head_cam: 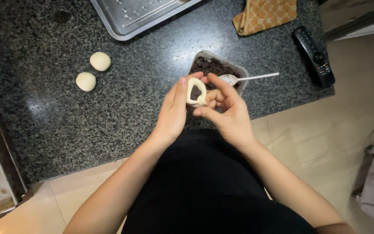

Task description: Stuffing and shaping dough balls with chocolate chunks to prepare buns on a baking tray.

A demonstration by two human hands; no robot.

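Observation:
Both hands hold one piece of pale dough cupped around dark chocolate filling, above the counter's front edge. My left hand grips its left side, thumb up along the rim. My right hand pinches its right side with thumb and fingers. Just behind them stands a clear plastic tub of dark chocolate pieces, with a white spoon resting in it, handle pointing right.
Two round dough balls lie on the dark speckled counter at the left. A metal baking tray sits at the back, a yellow cloth and black remote at the right. Tiled floor lies below.

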